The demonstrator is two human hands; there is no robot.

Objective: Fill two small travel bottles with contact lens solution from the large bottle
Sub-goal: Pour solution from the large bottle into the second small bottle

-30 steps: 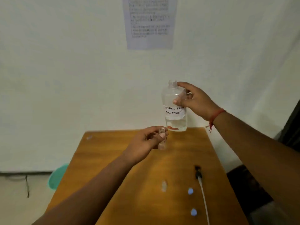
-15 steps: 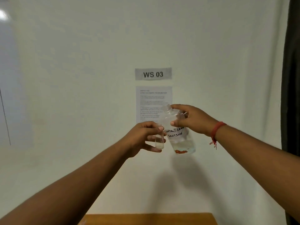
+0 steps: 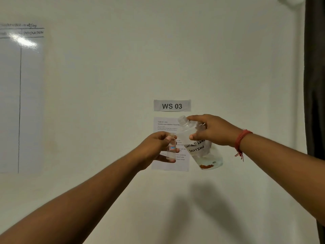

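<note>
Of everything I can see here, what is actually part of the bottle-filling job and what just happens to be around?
Part of the job:
- large bottle, uncapped and tilted, gripped by the right hand
- small travel bottle, held upright by the left hand

Just around:
- WS 03 sign on the wall
- printed sheet below it
- whiteboard at left
- dark curtain at right

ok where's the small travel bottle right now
In the head view the small travel bottle is held upright in the left hand, just left of the tilted large bottle, in front of the wall sheet.
</note>
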